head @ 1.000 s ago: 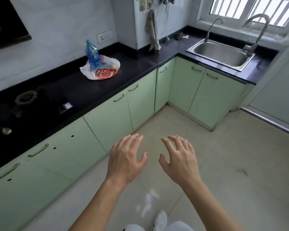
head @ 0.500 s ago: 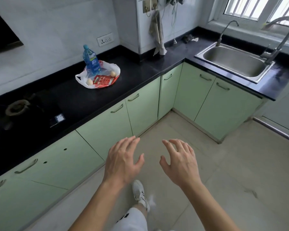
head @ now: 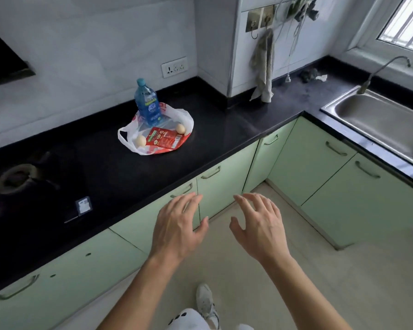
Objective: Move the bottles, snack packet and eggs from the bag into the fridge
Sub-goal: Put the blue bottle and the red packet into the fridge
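Two hands: both empty and held out over the floor, well short of the counter (head: pixel 224 129).
Left hand (head: pixel 177 228): fingers spread and lightly curled, palm down, holding nothing.
Right hand (head: pixel 260 231): likewise spread, palm down, holding nothing, just beside the left.
Bag (head: pixel 129 136): white plastic, lying flattened and open on the black counter, near the wall.
Bottle (head: pixel 147 103): one blue water bottle stands upright at the back of the bag, cap up, its long axis vertical; only one bottle is in view.
Snack packet (head: pixel 166 138): red, lying flat at the front of the bag, toward the counter's edge.
Eggs: one egg (head: pixel 140 141) left of the packet, another egg (head: pixel 180 128) at its right back corner, both loose on the plastic.
Fridge: not in view.
Key relation: the bag lies ahead of the hands and to the left, well apart from them; the left hand is the nearer of the two.
Step in hand: seemingly the approach to the counter, with nothing yet picked up.
Next move calls for: a forward, leftward reach; the packet and the nearer egg would be met first, the upright bottle behind them.
Risk: the loose eggs could roll if the plastic is tugged.
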`<state>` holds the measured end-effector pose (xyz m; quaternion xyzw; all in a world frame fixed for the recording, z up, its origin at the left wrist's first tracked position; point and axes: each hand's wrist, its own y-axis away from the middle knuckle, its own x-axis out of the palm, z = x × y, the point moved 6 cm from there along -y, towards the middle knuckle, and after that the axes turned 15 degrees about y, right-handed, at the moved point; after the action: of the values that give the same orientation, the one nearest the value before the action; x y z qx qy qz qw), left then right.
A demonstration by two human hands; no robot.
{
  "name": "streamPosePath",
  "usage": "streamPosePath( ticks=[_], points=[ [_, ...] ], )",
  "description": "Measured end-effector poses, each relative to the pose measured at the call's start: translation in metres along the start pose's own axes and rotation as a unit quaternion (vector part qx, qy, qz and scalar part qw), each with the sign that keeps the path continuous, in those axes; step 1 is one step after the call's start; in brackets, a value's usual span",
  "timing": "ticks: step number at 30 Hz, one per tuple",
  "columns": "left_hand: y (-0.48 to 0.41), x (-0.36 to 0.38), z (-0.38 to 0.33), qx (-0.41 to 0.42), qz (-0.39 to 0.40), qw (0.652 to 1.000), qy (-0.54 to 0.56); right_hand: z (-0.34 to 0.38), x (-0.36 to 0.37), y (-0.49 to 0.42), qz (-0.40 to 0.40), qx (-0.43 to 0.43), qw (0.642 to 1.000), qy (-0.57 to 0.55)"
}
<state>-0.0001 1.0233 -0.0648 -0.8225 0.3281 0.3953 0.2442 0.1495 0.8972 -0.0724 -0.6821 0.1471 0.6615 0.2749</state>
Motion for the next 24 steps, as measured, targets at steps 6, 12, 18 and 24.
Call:
streamPosePath(
  ticks=[6,12,18,24],
  points=[
    [-0.071,-0.017,0.035,-0.014,-0.024,1.0,0.005,0.013,0.016,-0.075,0.007,-0.005,1.0,-0.01],
    [-0.114,-0.02,0.058,-0.033,-0.024,0.999,0.007,0.025,0.034,-0.132,0.026,-0.021,0.999,-0.018],
    [-0.152,-0.022,0.088,-0.068,-0.058,0.996,0.007,0.037,0.054,-0.195,0.027,-0.054,0.998,-0.03],
    [-0.2,-0.026,0.115,-0.119,-0.098,0.988,-0.019,0.052,0.074,-0.28,0.008,-0.115,0.991,-0.062]
  ],
)
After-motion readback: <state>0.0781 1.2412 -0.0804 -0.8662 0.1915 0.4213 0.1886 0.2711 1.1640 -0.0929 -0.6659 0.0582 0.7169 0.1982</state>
